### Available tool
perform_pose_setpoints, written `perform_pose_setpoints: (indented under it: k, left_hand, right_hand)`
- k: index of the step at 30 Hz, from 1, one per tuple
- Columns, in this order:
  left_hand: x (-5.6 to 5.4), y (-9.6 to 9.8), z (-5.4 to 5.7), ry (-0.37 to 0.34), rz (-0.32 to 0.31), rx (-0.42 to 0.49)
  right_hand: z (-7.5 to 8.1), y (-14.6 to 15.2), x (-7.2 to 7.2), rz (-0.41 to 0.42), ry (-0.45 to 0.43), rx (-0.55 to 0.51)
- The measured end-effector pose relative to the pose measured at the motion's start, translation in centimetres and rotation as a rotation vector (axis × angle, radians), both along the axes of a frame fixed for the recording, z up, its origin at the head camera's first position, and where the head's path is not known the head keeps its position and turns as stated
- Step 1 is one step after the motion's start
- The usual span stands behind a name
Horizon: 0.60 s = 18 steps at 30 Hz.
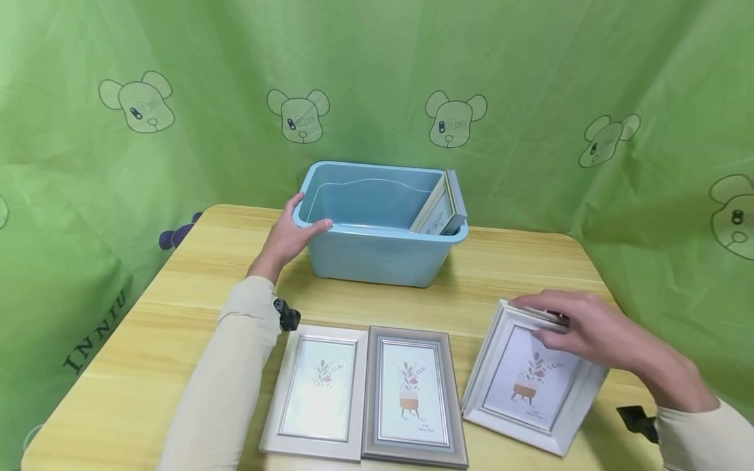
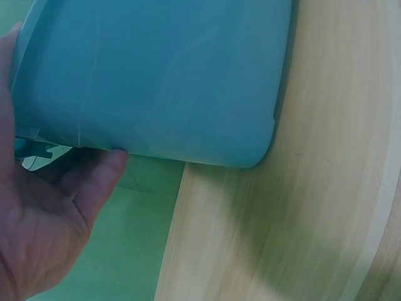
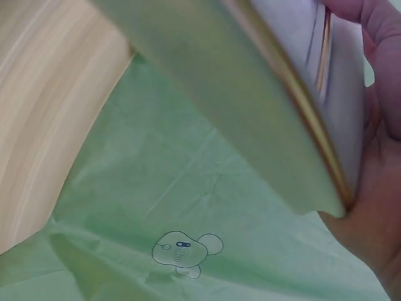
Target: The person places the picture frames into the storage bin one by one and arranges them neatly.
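R hand point(image 1: 595, 330) holds a white photo frame point(image 1: 527, 386) by its top edge, thumb on the front face, other fingers over the top; tilted up, front toward the head cam, w/ a print of leaves in an orange-brown pot on legs. Can't tell if its lower edge touches the desk point(image 1: 177, 327). In the R wrist view only its side, w/ a gold line, shows close up & blurry. L hand point(image 1: 287, 237) grips the blue bin point(image 1: 377, 258) at its near L corner, thumb on the front rim, rest of the fingers round the L end; bin stands upright toward the far side of the desk. Inside, at its R end, a few frames point(image 1: 437, 212) lean together, tops above the rim; exact no. unclear. Nearer, a pale frame point(image 1: 321, 392) and a grey-brown frame point(image 1: 412, 392) lie flat, face up, side by side, the latter btwn the pale one & the held one. Light sleeves, black wrist mounts point(image 1: 287, 315) on both arms. Bkgd: green cloth point(image 1: 377, 52) w/ bear-head outlines; purple bit point(image 1: 177, 237) past the desk's L edge.
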State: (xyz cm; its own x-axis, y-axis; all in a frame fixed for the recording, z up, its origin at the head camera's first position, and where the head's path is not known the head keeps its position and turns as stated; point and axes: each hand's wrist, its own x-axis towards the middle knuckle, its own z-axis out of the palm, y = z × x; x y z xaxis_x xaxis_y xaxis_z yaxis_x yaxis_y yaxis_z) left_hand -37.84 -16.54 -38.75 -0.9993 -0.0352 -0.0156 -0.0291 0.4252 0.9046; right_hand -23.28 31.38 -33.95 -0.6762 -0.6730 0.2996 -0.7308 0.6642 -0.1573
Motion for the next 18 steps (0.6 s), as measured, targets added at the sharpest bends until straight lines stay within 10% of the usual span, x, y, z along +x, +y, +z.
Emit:
perform_pose_setpoints:
  k: [18]
  left_hand:
    - [-0.1, 0.1, -0.3, 0.003, 0.005, 0.021]
  right_hand:
    - [2.8, -0.4, 1.4, 0.039, 0.034, -0.061]
